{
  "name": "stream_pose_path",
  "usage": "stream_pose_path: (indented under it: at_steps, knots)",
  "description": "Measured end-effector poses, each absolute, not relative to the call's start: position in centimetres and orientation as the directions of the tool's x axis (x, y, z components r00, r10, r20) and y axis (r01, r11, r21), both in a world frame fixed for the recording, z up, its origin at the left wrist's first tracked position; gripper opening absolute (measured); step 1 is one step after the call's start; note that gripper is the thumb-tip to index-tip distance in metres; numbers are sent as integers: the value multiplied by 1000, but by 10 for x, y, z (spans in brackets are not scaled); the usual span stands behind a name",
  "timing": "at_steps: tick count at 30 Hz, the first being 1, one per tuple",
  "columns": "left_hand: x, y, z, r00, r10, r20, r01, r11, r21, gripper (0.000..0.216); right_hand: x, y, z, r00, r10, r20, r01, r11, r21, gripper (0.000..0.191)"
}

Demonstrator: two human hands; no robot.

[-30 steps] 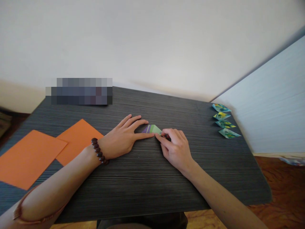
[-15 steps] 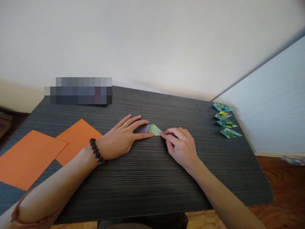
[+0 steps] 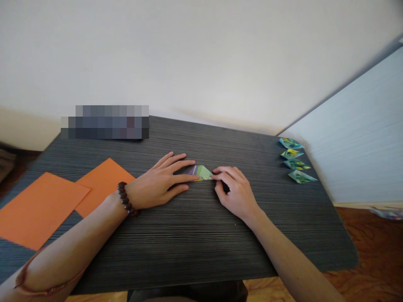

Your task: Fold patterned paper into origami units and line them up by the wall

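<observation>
Left fingers (image 3: 184, 178), right fingers (image 3: 224, 176) touching folded striped paper (image 3: 202, 171).

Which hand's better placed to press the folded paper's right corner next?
Probably the right hand: its fingers are at that corner; the left hand touches the folded paper nearer its other end.

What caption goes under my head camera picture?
Left hand and right hand touch folded striped paper on a dark table.
</observation>
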State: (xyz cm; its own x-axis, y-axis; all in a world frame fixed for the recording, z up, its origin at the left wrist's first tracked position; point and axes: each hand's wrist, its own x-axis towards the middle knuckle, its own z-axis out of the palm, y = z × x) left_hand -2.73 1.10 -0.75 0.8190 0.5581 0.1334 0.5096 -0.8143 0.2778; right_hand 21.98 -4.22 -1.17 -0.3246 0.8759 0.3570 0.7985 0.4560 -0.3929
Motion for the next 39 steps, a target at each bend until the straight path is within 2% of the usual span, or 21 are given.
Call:
stream_pose_path:
  at_steps: [4,7,13,17,22,25,28,33,39]
  knots:
    - [-24,12,-12,785,568,249,508,-819,267,32,221,-37,-10,-362,880,307,751,471,-464,19]
    - [-22,13,-13,757,569,321,509,-822,256,28,221,-34,-11,-384,880,280,748,475,-464,20]
    - [-18,10,-10,718,557,418,504,-830,240,26,217,-33,-13,-387,857,340,808,493,-324,20]
    - [-15,6,-5,637,612,469,511,-791,337,21,214,-33,-9,-343,828,444,831,488,-267,18]
    - [-12,-1,3,543,704,458,486,-708,512,16,211,-38,-2,-313,809,497,780,518,-352,14]
    - [-10,-5,7,473,810,345,527,-574,627,17,208,-41,-1,-330,798,505,722,558,-410,12]
    - [-8,-8,9,475,845,244,516,-492,701,18,205,-41,-2,-325,796,511,682,572,-457,11]
    - [0,-12,10,552,799,237,414,-509,754,16,202,-43,-5,-356,788,503,626,600,-497,9]
    - [5,-16,11,540,808,234,406,-494,769,12,202,-43,-1,-398,790,467,609,608,-509,9]
